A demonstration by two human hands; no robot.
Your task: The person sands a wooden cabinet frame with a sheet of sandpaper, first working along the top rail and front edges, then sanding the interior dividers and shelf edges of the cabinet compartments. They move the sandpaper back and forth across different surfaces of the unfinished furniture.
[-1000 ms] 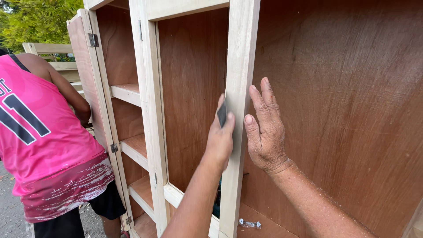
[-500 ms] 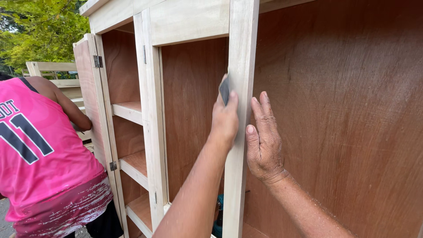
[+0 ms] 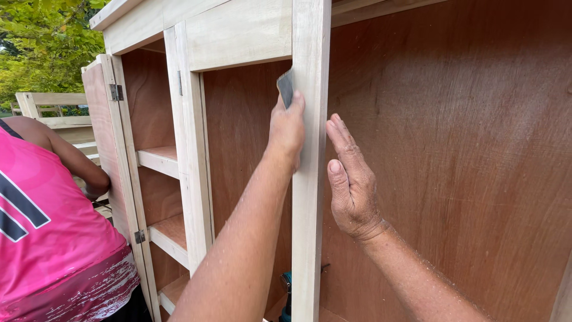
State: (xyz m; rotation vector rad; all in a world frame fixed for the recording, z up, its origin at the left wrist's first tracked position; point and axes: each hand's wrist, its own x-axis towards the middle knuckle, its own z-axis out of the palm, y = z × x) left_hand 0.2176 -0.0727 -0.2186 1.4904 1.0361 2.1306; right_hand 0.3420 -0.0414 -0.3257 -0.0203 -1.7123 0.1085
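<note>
Left hand [image 3: 287, 128] fingers clamped on a small dark grey sanding pad [image 3: 285, 87], pressed against the left edge of a pale upright post [image 3: 310, 179], high up near the top rail [image 3: 238, 36]. Pad thin, flat, roughly rectangular, poking up above the knuckles. Right hand [image 3: 351, 182] flat and empty just beside the post's right edge, fingers together, straight, pointing up, against the reddish-brown plywood back panel [image 3: 453, 155]. Post square-edged, bare, unfinished light wood, smooth-grained. Further left, shelves [image 3: 159, 160] of the same pale wood, an open hinged door [image 3: 104, 137]. At far left, a co-worker in a pink top [image 3: 53, 232].
</note>
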